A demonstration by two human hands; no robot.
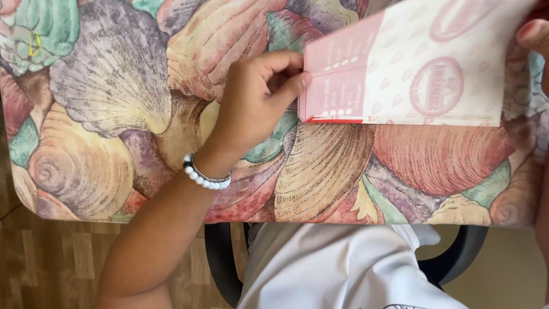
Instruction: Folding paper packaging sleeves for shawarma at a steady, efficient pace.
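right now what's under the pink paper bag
The shell-print tablecloth lies under the paper bag, showing all around it. The left hand pinches the bag's folded end. Whatever lies directly beneath or inside the bag is covered.

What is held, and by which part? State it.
A pink and white paper bag: left hand pinches its folded end; right hand touches the far end.

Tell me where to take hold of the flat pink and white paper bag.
Grip the flat pink and white paper bag at its folded pink end, coming from the left. That edge lies free on the shell-patterned tablecloth, and the left hand already pinches it there.
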